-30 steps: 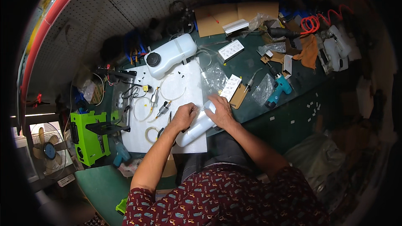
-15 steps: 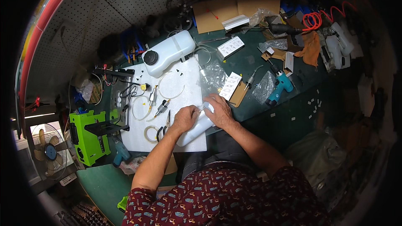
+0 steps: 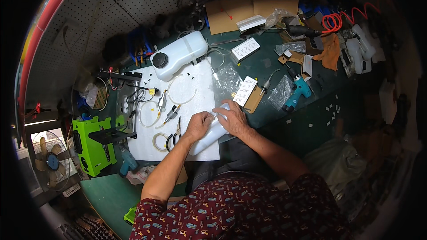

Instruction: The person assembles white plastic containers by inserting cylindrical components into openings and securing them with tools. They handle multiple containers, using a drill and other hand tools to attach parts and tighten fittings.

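A white translucent plastic tank [image 3: 207, 140] lies aslant at the near edge of a white foam sheet [image 3: 153, 151]. My left hand [image 3: 199, 126] is closed in a pinch at the tank's upper end; whatever small thing it grips is hidden. Curled over that same end, my right hand [image 3: 233, 118] holds the tank, its fingertips close to the left ones. Just left of my left hand are scissors [image 3: 178, 129] and a coil of clear tubing [image 3: 160, 142]. Metal cylinders with hose ends, among them an inline filter [image 3: 172, 114], lie further left on the sheet.
A larger white tank [image 3: 182, 55] with a black cap [image 3: 160, 60] lies at the back. Right of my hands are an opened small box [image 3: 247, 93], bubble wrap [image 3: 281, 93] and a teal power driver [image 3: 297, 92]. A green metal case [image 3: 91, 144] stands at the left.
Both hands stay at the tank's upper end. The right fingers have shifted slightly there, and the view has moved a little.
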### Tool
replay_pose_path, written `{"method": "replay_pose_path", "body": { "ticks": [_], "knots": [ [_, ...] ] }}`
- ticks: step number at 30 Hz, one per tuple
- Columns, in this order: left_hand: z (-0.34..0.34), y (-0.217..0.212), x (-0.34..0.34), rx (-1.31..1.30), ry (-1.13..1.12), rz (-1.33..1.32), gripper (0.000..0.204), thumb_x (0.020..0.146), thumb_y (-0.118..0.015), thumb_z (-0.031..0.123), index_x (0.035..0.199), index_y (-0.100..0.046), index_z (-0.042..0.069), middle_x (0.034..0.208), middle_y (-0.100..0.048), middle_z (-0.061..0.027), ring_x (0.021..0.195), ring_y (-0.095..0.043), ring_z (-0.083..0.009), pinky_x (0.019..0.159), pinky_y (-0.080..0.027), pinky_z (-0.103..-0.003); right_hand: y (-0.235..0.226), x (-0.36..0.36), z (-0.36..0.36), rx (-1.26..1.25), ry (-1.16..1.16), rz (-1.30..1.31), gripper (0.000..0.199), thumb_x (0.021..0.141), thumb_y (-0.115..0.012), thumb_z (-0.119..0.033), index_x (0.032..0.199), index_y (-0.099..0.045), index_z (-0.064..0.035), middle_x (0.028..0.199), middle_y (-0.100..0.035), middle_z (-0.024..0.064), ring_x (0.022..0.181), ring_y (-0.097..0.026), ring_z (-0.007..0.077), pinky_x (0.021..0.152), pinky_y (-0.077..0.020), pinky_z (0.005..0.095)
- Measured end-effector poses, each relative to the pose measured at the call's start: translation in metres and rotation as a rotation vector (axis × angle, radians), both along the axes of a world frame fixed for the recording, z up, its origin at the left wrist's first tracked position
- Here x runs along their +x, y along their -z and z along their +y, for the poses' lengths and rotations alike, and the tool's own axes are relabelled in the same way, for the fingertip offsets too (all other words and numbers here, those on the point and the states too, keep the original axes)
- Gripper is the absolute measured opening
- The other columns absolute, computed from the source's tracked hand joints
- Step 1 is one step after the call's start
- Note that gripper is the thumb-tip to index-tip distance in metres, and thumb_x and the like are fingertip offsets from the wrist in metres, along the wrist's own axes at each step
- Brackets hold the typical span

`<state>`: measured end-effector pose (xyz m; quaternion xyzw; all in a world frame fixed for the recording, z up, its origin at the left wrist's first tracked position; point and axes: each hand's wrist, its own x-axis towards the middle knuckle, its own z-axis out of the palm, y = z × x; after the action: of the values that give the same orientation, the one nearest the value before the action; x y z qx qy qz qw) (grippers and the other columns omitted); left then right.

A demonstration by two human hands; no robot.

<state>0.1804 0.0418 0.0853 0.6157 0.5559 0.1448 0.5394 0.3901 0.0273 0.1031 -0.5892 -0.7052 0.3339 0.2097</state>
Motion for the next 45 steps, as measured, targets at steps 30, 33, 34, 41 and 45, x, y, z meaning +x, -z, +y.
{"method": "replay_pose_path", "body": {
  "ticks": [30,33,34,41,45],
  "knots": [
    [-0.017,-0.006,0.003,0.127,0.012,0.190,0.023,0.102,-0.064,0.020,0.100,-0.074,0.000,0.077,-0.072,-0.0160,0.068,-0.067,-0.0271,0.068,-0.052,-0.041,-0.002,0.001,-0.005,0.002,-0.012,0.027,0.037,0.092,-0.071,-0.017,0.129,-0.073,-0.0205,0.138,-0.054,0.0124,0.132,-0.051,0.0363,0.103,-0.0520,0.0492],
    [-0.012,-0.019,0.012,-0.003,-0.024,0.220,0.026,0.100,-0.064,0.026,0.106,-0.077,0.004,0.089,-0.074,-0.0231,0.086,-0.072,-0.0421,0.078,-0.055,-0.049,-0.002,0.002,-0.005,-0.002,-0.006,0.018,0.036,0.092,-0.071,-0.016,0.128,-0.074,-0.0203,0.137,-0.055,0.0122,0.132,-0.051,0.0358,0.102,-0.0523,0.0489],
    [-0.012,-0.019,0.012,-0.001,-0.028,0.217,0.026,0.100,-0.064,0.026,0.106,-0.077,0.004,0.088,-0.074,-0.0229,0.086,-0.072,-0.0420,0.078,-0.055,-0.049,-0.003,0.002,-0.005,-0.003,-0.004,0.017,0.036,0.092,-0.071,-0.016,0.127,-0.074,-0.0201,0.136,-0.055,0.0121,0.132,-0.051,0.0357,0.102,-0.0525,0.0488],
    [-0.012,-0.018,0.012,-0.017,-0.034,0.191,0.026,0.100,-0.064,0.027,0.106,-0.077,0.005,0.085,-0.073,-0.0223,0.082,-0.072,-0.0416,0.076,-0.055,-0.049,-0.005,-0.002,-0.002,0.011,-0.023,0.007,0.036,0.091,-0.071,-0.014,0.127,-0.073,-0.0188,0.137,-0.053,0.0131,0.131,-0.051,0.0364,0.100,-0.0527,0.0492],
    [-0.010,-0.027,0.016,-0.038,-0.030,0.217,0.025,0.100,-0.064,0.027,0.105,-0.078,0.007,0.082,-0.073,-0.0213,0.078,-0.071,-0.0413,0.073,-0.054,-0.049,-0.007,-0.001,0.001,0.001,-0.023,0.009,0.037,0.091,-0.071,-0.013,0.127,-0.073,-0.0184,0.136,-0.053,0.0135,0.130,-0.051,0.0364,0.099,-0.0530,0.0496]
  ]
}}
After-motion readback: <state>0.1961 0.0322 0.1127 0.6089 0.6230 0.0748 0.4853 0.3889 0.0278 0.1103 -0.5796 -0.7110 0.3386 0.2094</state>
